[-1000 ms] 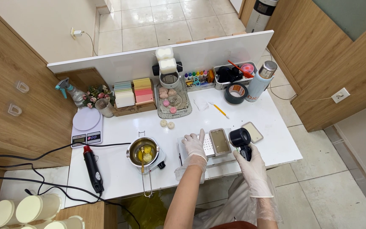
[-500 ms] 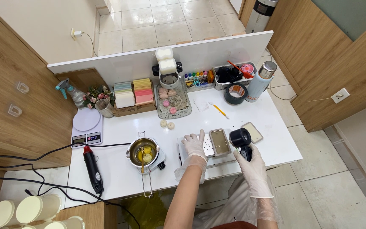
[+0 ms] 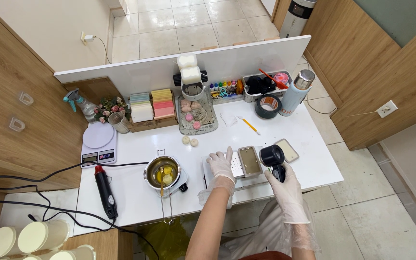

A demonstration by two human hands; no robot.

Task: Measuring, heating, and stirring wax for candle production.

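Both hands wear clear plastic gloves. My left hand (image 3: 221, 166) lies flat, fingers spread, on a white perforated tray (image 3: 237, 163) near the table's front edge. A small grey rectangular mould (image 3: 250, 160) lies on that tray just right of the hand. My right hand (image 3: 287, 188) grips the handle of a black round-headed tool (image 3: 272, 156), held upright beside the mould. A second flat mould (image 3: 288, 150) lies behind the tool.
A small metal pot of yellow liquid (image 3: 163, 174) sits on a warmer left of the tray, next to a black and red heat gun (image 3: 105, 190). At the back stand a scale (image 3: 98, 140), coloured blocks (image 3: 153, 106), a tape roll (image 3: 267, 106), and a steel bottle (image 3: 297, 92).
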